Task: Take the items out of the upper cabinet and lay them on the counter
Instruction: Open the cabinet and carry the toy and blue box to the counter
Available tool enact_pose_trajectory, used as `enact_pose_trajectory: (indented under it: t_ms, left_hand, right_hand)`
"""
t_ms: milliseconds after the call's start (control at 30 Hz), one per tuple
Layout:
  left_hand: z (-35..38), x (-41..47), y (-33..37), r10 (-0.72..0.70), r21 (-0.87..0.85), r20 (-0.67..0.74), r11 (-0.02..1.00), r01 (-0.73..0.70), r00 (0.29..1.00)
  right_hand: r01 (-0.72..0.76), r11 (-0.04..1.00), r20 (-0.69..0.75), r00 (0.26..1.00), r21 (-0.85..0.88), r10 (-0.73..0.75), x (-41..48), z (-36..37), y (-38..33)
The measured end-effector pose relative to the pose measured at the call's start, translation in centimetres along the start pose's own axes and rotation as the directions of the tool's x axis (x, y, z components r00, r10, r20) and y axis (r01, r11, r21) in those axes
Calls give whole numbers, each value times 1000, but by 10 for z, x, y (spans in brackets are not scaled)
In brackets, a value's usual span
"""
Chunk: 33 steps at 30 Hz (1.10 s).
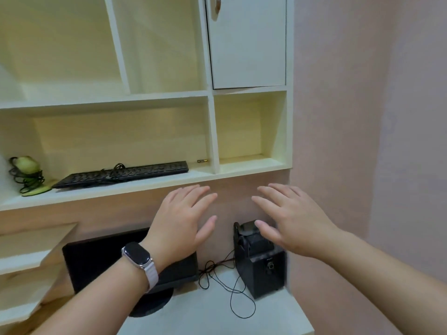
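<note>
A cream upper cabinet (210,131) of open shelves hangs on the wall. Its lower left shelf holds a black keyboard (121,174) with a coiled cable, a green ornament in a black wire spiral (26,174) at the far left, and a small battery (202,161) near the divider. The white counter (217,310) lies below. My left hand (181,218), with a watch on its wrist, and my right hand (290,216) hover side by side under the shelf, fingers straight and spread, holding nothing.
A black monitor (96,264) stands on the counter behind my left wrist. A black speaker (260,259) sits below my right hand, its thin cable (232,288) looping over the counter. A closed cabinet door (246,42) is at the top right. A pink wall runs along the right.
</note>
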State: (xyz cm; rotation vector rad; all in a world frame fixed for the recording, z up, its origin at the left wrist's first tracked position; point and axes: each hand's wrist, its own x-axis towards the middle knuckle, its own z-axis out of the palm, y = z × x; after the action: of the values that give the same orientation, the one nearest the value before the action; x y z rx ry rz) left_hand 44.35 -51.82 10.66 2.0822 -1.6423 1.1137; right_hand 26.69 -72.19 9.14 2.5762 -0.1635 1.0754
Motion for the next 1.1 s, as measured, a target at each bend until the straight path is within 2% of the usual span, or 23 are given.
enact_pose_trajectory:
  t_ms: [233, 533, 767, 967, 1100]
  left_hand:
    - [14, 76, -72, 65, 90, -181, 995, -50, 981]
    - [46, 166, -148, 113, 92, -290, 992, -89, 950]
    - [61, 238, -176, 208, 168, -493, 975, -142, 845]
    - [75, 278, -179, 237, 194, -510, 968, -158, 827]
    - [87, 285, -177, 247, 268, -481, 955, -127, 841]
  right_hand:
    - [14, 994, -38, 999, -105, -18, 69, 20, 24]
    - [72, 956, -136, 984, -283, -114, 197, 44, 57]
    - [76, 890, -206, 961, -450, -186, 292, 35, 95]
    - [126, 833, -217, 935, -539, -282, 333, 28, 123]
    - [201, 794, -204, 904, -573, -376, 353, 27, 137]
